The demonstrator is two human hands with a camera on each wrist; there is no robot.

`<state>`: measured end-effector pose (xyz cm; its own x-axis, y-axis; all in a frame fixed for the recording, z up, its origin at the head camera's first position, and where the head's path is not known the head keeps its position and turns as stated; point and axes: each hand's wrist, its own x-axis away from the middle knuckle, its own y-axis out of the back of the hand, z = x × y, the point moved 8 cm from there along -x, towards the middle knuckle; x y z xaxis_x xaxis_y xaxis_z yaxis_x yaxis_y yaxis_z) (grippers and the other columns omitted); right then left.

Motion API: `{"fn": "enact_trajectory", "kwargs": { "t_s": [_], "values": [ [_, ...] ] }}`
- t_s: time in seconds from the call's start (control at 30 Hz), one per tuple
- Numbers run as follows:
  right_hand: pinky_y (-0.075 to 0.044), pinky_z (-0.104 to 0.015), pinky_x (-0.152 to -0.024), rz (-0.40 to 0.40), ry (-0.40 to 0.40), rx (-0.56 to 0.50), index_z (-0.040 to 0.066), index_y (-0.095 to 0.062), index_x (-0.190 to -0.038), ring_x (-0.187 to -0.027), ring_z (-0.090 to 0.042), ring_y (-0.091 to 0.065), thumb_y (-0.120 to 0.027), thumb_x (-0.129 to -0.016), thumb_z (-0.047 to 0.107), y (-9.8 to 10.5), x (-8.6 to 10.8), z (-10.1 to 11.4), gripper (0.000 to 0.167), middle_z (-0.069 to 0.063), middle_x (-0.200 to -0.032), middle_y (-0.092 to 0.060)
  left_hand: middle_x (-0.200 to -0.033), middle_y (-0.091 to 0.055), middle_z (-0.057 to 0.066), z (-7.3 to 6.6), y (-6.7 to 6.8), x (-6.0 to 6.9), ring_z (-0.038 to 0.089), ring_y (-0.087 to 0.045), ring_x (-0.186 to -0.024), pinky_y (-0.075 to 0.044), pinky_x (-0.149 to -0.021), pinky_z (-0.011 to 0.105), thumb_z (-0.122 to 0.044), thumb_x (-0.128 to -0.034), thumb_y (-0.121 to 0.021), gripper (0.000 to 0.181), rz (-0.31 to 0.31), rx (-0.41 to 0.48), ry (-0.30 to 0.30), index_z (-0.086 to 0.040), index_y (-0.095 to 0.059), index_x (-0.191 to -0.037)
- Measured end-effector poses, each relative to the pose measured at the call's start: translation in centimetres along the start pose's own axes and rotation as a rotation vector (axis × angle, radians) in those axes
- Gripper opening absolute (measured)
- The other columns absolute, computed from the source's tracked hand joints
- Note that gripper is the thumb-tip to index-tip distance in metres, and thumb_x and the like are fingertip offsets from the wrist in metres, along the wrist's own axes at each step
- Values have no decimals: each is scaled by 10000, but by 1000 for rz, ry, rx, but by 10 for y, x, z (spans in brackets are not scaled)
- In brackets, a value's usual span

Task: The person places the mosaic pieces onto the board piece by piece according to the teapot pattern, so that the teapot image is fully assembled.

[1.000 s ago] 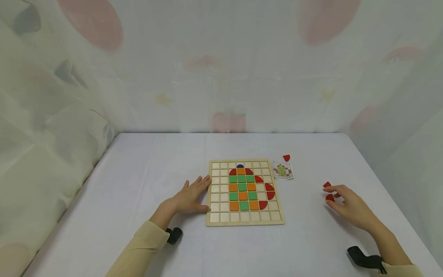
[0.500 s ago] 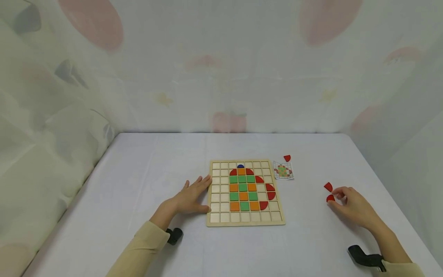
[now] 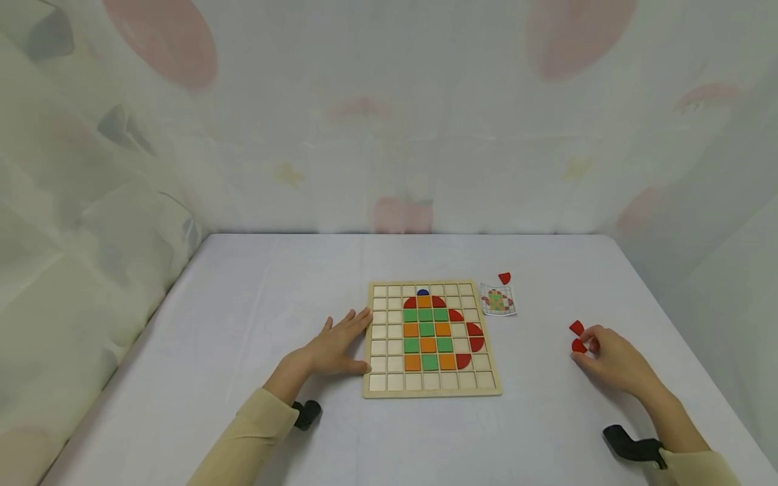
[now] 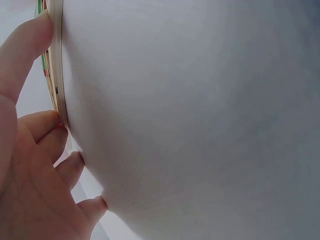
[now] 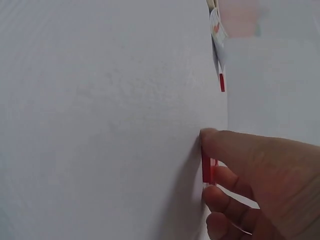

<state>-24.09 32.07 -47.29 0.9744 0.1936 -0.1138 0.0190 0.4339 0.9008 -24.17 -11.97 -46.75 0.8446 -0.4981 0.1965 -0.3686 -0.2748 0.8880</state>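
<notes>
My left hand [image 3: 334, 347] lies at the left edge of a wooden grid board [image 3: 431, 394], fingers spread and fingertips and thumb touching its rim. Green, orange and red tiles plus a blue half-round one fill part of the grid. To the right of the board, my right hand [image 3: 616, 361] pinches a red quarter-circle tile [image 5: 206, 167] between thumb and fingers, low at the tabletop. Just beyond it lies a second red quarter-circle tile [image 3: 577, 327], near the index finger. In the left wrist view, the board's edge [image 4: 57, 75] is seen side-on against the fingertips.
A small picture card [image 3: 498, 308] with a coloured grid pattern lies by the board's upper right corner. Another red tile [image 3: 504, 277] sits just behind that card. White cloth covers the table [image 3: 292, 283], and patterned fabric hangs behind and at the sides.
My right hand has drawn back from the farther red tile and closed its thumb and fingers on the nearer one, which has shifted slightly. The left hand has stayed at the board.
</notes>
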Motion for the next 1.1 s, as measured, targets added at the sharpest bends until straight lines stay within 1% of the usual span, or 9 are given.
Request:
{"fn": "enact_trajectory", "kwargs": {
  "t_s": [0.17,0.23,0.4,0.6,0.73,0.83,0.97,1.1],
  "values": [
    [-377,-282,-550,-40,58,19,-6,-581,-901,-660,-155,-447,-703,-727,71,3,-1,8,226,-52,-744,-519,-1540,-162,64,-1,1,2,315,-112,-1411,-52,-1065,634,-345,-784,-704,893,-4,6,-5,-78,-202,-1473],
    [-375,-277,-543,-57,77,27,0,-587,-899,-653,-150,-449,-699,-720,54,4,-1,9,219,-54,-746,-522,-1539,-165,66,-1,1,2,316,-113,-1410,-52,-1064,635,-345,-786,-702,891,-6,4,-8,-79,-202,-1474],
    [-398,-288,-539,-67,106,20,1,-598,-910,-658,-175,-485,-694,-709,2,4,0,12,223,-85,-765,-545,-1540,-163,64,0,0,1,318,-114,-1410,-54,-1062,638,-353,-787,-700,888,-5,2,-10,-83,-206,-1473],
    [-437,-326,-569,-72,98,5,7,-604,-932,-703,-222,-530,-694,-713,1,5,0,13,236,-138,-828,-569,-1544,-146,55,2,-1,0,316,-112,-1411,-64,-1063,635,-378,-788,-700,898,-4,-4,-11,-86,-200,-1475],
    [-452,-298,-577,-109,125,1,-8,-609,-931,-719,-210,-527,-720,-698,11,7,-1,16,258,-133,-843,-575,-1549,-125,45,2,-1,-1,312,-107,-1412,-65,-1068,628,-392,-790,-697,910,-3,-7,-10,-93,-184,-1479],
    [-442,-268,-566,-128,149,4,-11,-616,-918,-709,-189,-517,-730,-684,6,7,-3,17,261,-129,-841,-578,-1550,-120,36,3,-1,-1,305,-102,-1414,-59,-1073,621,-392,-791,-696,910,-1,-5,-5,-101,-179,-1481],
    [-433,-255,-555,-124,155,6,-5,-617,-900,-695,-172,-503,-725,-683,-3,5,-4,17,242,-126,-836,-576,-1549,-126,39,3,-1,-1,305,-99,-1414,-51,-1071,623,-382,-791,-699,905,-3,2,-5,-98,-185,-1480],
    [-426,-255,-555,-96,132,3,2,-614,-897,-691,-169,-491,-708,-702,-4,3,-5,14,216,-121,-832,-570,-1549,-125,32,3,-3,-2,297,-98,-1416,-51,-1075,618,-383,-790,-698,906,-3,-3,4,-101,-184,-1480]
  ]
}}
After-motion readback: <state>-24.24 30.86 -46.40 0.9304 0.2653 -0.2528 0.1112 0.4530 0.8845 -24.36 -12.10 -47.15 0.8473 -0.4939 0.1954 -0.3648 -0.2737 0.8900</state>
